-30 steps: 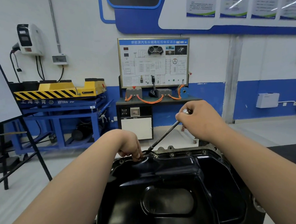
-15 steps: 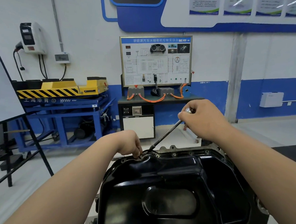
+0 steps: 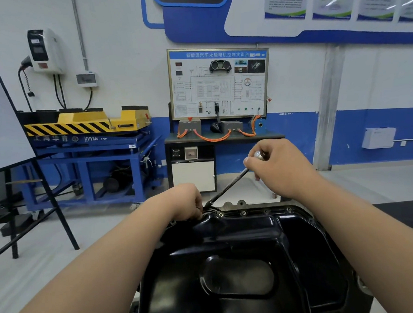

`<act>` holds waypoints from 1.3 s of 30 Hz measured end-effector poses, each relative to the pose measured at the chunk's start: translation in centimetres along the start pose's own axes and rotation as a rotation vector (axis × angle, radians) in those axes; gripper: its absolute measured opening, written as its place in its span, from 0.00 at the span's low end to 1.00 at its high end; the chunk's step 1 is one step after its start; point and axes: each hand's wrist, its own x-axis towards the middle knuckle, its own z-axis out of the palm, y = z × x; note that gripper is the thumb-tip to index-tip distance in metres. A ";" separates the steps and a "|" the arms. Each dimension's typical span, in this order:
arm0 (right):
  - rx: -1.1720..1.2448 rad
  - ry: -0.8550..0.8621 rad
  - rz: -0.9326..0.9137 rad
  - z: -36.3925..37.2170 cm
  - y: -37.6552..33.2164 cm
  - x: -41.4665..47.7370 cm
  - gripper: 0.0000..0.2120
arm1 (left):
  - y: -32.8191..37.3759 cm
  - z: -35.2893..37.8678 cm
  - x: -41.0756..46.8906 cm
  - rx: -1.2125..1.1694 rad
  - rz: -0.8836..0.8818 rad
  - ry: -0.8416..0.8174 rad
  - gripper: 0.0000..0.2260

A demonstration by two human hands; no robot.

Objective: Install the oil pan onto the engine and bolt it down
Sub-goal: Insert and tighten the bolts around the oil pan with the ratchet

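A glossy black oil pan point(image 3: 244, 250) lies on the engine in front of me, with several bolts point(image 3: 244, 212) along its far flange. My right hand point(image 3: 276, 167) grips the top end of a long thin wrench point(image 3: 227, 186) that slants down to the pan's far left corner. My left hand point(image 3: 188, 201) is curled over that corner, its fingertips at the tool's lower end; what the fingers hold is hidden.
A black training cabinet point(image 3: 194, 166) with a wiring panel point(image 3: 219, 82) stands against the far wall. A blue stand point(image 3: 86, 172) carrying a yellow unit is at the left, with an easel leg point(image 3: 60, 212) nearer. Grey floor surrounds the engine.
Both hands stay at the far left corner with the wrench. My right hand has shifted only slightly on the handle; the view has tilted a little.
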 end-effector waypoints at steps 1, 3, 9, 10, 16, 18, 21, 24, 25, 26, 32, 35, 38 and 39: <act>-0.017 -0.012 -0.039 0.0 -0.4 -0.4 0.06 | -0.2 0.2 -0.2 -0.037 -0.008 0.007 0.02; -0.101 -0.041 -0.121 0.1 -1.6 -1.2 0.07 | -0.8 0.3 -0.6 -0.141 -0.031 0.003 0.03; -0.361 -0.079 -0.297 0.6 -5.0 -2.3 0.04 | -1.8 0.4 -1.3 -0.265 -0.080 -0.031 0.05; -0.352 -0.076 -0.302 0.6 -5.3 -2.3 0.04 | -1.8 0.4 -1.3 -0.263 -0.083 -0.022 0.05; -0.410 -0.094 -0.310 1.3 -5.6 -2.7 0.04 | -1.5 0.5 -1.5 -0.257 -0.090 0.002 0.07; -0.391 -0.096 -0.294 1.5 -5.2 -2.8 0.04 | -1.4 0.5 -1.5 -0.252 -0.092 -0.001 0.08; -0.357 -0.082 -0.278 1.8 -4.7 -2.8 0.04 | -1.4 0.6 -1.5 -0.255 -0.094 0.000 0.08; -0.380 -0.068 -0.297 2.1 -4.5 -2.9 0.04 | -1.4 0.6 -1.5 -0.251 -0.091 0.010 0.09; -0.391 -0.067 -0.308 2.3 -4.5 -3.0 0.05 | -1.4 0.6 -1.6 -0.247 -0.091 0.013 0.09; -0.404 -0.071 -0.320 2.5 -4.5 -3.0 0.05 | -1.4 0.6 -1.6 -0.243 -0.092 0.017 0.09; -0.419 -0.080 -0.354 2.5 -4.8 -3.6 0.05 | -1.3 0.6 -1.7 -0.241 -0.083 0.026 0.09; -0.410 -0.091 -0.316 2.5 -5.0 -3.6 0.04 | -1.3 0.7 -1.8 -0.240 -0.086 0.028 0.09; -0.445 -0.109 -0.308 2.8 -5.2 -4.0 0.04 | -1.2 0.7 -1.8 -0.247 -0.095 0.035 0.10; -0.461 -0.097 -0.328 2.8 -5.2 -4.1 0.04 | -1.2 0.7 -1.9 -0.253 -0.097 0.037 0.10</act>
